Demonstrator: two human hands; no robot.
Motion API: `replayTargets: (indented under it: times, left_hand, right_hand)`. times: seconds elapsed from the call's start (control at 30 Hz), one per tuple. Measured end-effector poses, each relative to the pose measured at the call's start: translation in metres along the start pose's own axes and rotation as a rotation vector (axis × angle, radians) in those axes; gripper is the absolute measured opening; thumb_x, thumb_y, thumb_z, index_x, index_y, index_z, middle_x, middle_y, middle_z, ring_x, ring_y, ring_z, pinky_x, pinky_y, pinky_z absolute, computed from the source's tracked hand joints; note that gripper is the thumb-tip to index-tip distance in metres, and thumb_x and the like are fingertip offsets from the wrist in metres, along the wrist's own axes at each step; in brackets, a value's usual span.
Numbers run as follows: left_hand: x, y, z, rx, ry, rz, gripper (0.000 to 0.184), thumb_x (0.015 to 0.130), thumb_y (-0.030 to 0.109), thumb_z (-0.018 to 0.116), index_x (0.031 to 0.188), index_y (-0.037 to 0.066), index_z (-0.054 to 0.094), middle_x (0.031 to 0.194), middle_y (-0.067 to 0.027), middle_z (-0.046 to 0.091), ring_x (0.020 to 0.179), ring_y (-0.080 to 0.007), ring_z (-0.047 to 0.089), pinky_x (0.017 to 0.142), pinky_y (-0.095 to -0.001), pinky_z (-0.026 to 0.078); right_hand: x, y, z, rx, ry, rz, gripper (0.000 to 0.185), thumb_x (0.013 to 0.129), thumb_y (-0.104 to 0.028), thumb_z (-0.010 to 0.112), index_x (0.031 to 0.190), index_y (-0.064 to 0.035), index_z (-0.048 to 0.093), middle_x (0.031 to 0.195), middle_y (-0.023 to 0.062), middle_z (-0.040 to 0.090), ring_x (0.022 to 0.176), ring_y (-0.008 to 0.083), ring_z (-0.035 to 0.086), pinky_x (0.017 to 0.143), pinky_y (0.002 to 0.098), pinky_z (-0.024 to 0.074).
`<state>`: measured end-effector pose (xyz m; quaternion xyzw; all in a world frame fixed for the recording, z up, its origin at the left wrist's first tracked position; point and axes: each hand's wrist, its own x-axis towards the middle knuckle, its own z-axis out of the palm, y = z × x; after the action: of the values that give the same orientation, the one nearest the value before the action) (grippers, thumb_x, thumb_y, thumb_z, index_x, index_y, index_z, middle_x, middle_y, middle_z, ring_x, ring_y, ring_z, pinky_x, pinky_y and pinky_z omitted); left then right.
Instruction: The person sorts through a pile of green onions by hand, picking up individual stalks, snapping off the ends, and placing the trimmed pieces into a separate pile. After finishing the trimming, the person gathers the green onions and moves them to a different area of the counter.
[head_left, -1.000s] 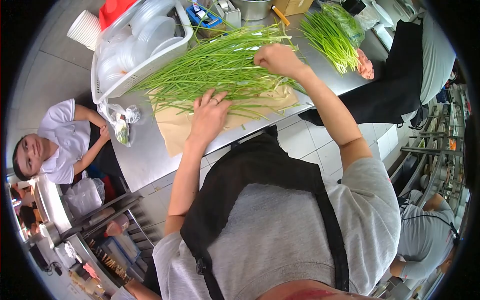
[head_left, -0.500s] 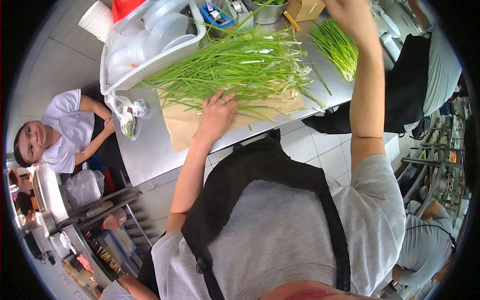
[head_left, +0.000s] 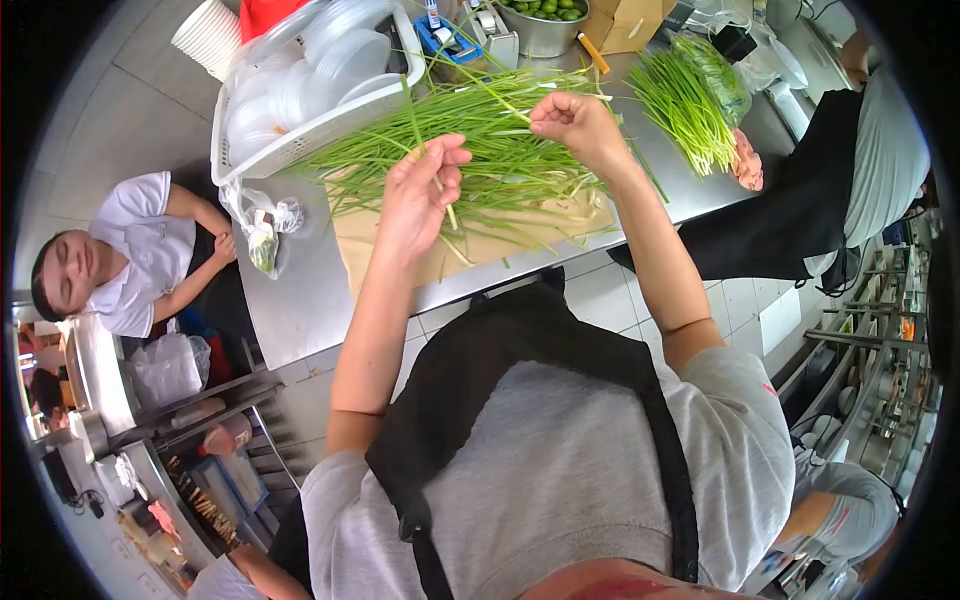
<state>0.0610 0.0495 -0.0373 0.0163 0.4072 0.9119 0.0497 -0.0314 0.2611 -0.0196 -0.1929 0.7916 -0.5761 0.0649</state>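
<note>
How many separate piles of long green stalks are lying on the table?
2. The large pile is partly on the brown paper; the small pile is to its right. The plastic beside the small pile may hide more.

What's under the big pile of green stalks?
Brown paper shows past the near edge of the green stalks, lying on the metal table. The stalks hide whatever else is underneath.

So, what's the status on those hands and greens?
Left hand and right hand each holding green stalks. Loose pile over brown paper. White basket crowding the pile's left end; hands look unobstructed.
</note>
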Motion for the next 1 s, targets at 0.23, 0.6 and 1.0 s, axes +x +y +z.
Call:
replayTargets:
  times: [0.23, 0.6, 1.0]
  left_hand:
    - [0.017, -0.011, 0.017, 0.168, 0.251, 0.171, 0.025, 0.089, 0.018, 0.05, 0.106, 0.0, 0.056, 0.086, -0.0061, 0.058, 0.06, -0.0042, 0.044, 0.047, -0.0164, 0.035]
    - [0.003, -0.036, -0.014, 1.128, 0.425, 0.673, 0.028, 0.086, 0.009, 0.046, 0.111, 0.0, 0.055, 0.11, -0.0147, 0.046, 0.099, -0.0229, 0.044, 0.083, -0.0314, 0.038]
    - [0.004, -0.023, -0.011, 0.41, 0.342, 0.257, 0.029, 0.09, 0.016, 0.046, 0.111, -0.002, 0.053, 0.116, -0.0149, 0.049, 0.093, -0.0211, 0.054, 0.083, -0.0289, 0.04]
  right_hand:
    - [-0.014, -0.013, 0.009, -0.203, -0.103, 0.022, 0.004, 0.072, -0.007, 0.066, 0.075, -0.007, 0.063, 0.066, -0.0018, 0.06, 0.062, 0.0064, 0.055, 0.059, 0.0222, 0.0441]
    - [0.071, 0.018, -0.037, -0.828, 0.146, -0.264, 0.014, 0.075, -0.017, 0.054, 0.083, -0.0133, 0.065, 0.079, 0.0136, 0.062, 0.079, 0.0333, 0.058, 0.073, 0.0426, 0.0464]
    - [0.065, -0.002, -0.017, -0.738, 0.194, -0.225, 0.013, 0.072, -0.014, 0.06, 0.083, -0.0118, 0.066, 0.072, 0.0067, 0.064, 0.069, 0.0237, 0.062, 0.068, 0.0368, 0.0485]
